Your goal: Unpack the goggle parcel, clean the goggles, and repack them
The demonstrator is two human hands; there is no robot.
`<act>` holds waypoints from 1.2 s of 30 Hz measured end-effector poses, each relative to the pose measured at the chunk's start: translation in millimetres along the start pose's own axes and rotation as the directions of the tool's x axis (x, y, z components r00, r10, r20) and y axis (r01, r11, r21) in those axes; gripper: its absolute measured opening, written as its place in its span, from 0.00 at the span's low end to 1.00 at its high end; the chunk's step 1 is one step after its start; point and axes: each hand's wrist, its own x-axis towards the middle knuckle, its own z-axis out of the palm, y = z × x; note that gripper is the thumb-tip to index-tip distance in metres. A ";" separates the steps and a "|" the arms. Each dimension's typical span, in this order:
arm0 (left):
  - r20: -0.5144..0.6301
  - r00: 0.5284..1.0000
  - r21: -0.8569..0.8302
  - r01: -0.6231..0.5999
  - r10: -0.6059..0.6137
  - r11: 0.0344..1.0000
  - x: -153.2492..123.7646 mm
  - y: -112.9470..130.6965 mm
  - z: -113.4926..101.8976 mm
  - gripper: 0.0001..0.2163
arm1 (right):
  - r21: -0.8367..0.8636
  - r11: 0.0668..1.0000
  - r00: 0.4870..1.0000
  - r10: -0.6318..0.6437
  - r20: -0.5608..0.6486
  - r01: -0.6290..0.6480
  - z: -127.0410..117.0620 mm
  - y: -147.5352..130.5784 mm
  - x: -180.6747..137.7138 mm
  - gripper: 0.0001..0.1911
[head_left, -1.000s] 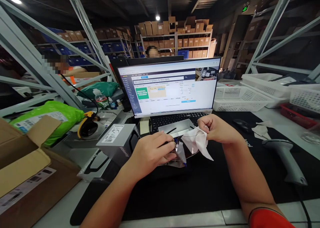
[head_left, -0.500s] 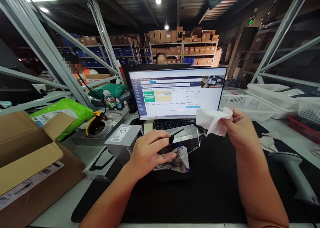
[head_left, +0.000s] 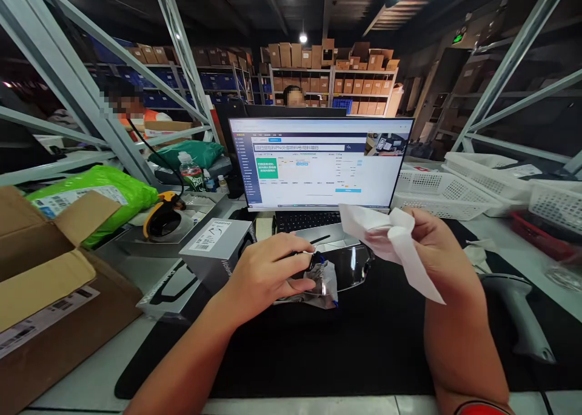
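Note:
My left hand (head_left: 268, 272) is closed on a pair of dark glasses (head_left: 343, 265) that rest on a crumpled clear plastic bag (head_left: 318, 285) on the black desk mat (head_left: 318, 342). My right hand (head_left: 431, 251) is raised beside them, to the right, with its fingers pinched on a white cloth (head_left: 393, 239) that hangs unfolded. The laptop (head_left: 318, 163) stands open just behind both hands, its screen lit.
A grey product box (head_left: 213, 248) lies left of my left hand, and an open cardboard box (head_left: 50, 294) sits at the far left. A barcode scanner (head_left: 518, 312) lies on the right. White baskets (head_left: 454, 185) stand at back right. Two people sit behind the racks.
My right hand has pulled the white cloth away from the glasses, lifted it to the right and let it unfold. My left hand has stayed on the glasses and bag.

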 end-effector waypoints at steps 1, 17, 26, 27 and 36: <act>0.027 1.000 0.007 0.009 -0.009 1.000 0.2 0.6 -0.9 0.08 | 0.006 1.000 1.000 -0.004 0.013 0.004 3.2 -1.3 -0.2 0.20; 0.436 0.899 0.043 0.024 -0.041 0.999 -1.2 10.9 10.0 0.06 | -0.204 0.973 0.894 0.183 0.409 -0.106 49.8 5.7 8.5 0.21; 0.349 0.937 0.080 -0.034 0.004 0.996 -0.7 6.6 4.0 0.04 | -0.186 0.980 0.902 0.136 0.409 -0.064 44.3 9.1 7.9 0.22; 0.338 0.941 0.061 -0.029 0.006 0.998 0.1 6.5 0.4 0.04 | -0.162 0.986 0.878 0.118 0.464 -0.046 35.5 7.0 9.1 0.22; 0.331 0.943 -0.066 0.048 -0.023 0.997 0.7 11.0 2.7 0.05 | -0.226 0.974 0.905 0.102 0.413 -0.007 45.8 -0.8 2.5 0.24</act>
